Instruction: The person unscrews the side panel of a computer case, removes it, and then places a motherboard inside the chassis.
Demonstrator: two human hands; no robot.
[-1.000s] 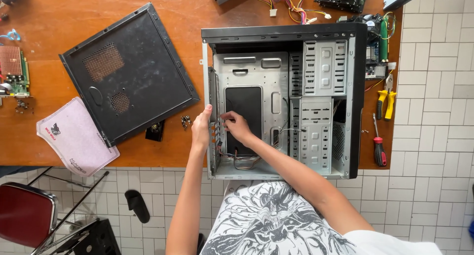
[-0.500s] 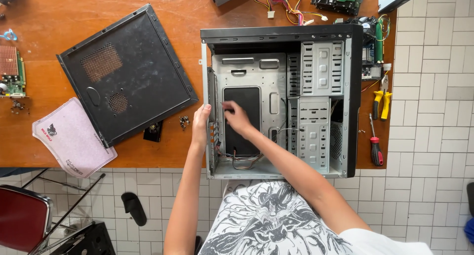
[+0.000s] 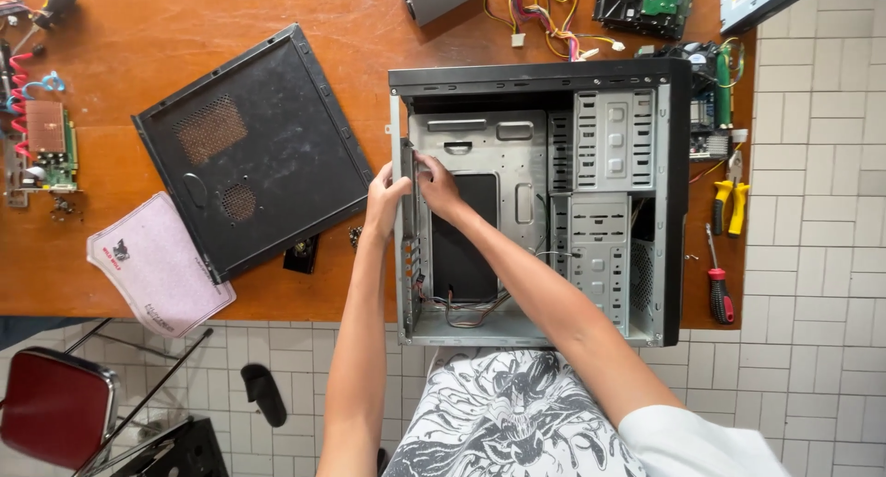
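An open grey computer case (image 3: 609, 154) lies on its side on the wooden table (image 3: 185, 34), its inside empty apart from loose wires (image 3: 466, 306) near the front. My left hand (image 3: 383, 200) grips the case's left rear wall from outside. My right hand (image 3: 436, 184) reaches inside, fingers pressed against the same wall near the rear opening. Whether either hand holds a small part is hidden.
The black side panel (image 3: 254, 154) lies left of the case, a pink mouse pad (image 3: 152, 265) below it. Circuit boards (image 3: 46, 145) sit far left. Yellow pliers (image 3: 726, 205) and a red screwdriver (image 3: 718, 288) lie right. A red chair (image 3: 51, 408) stands below.
Both hands have slid along the case's left wall toward its far end. The view has shifted slightly.
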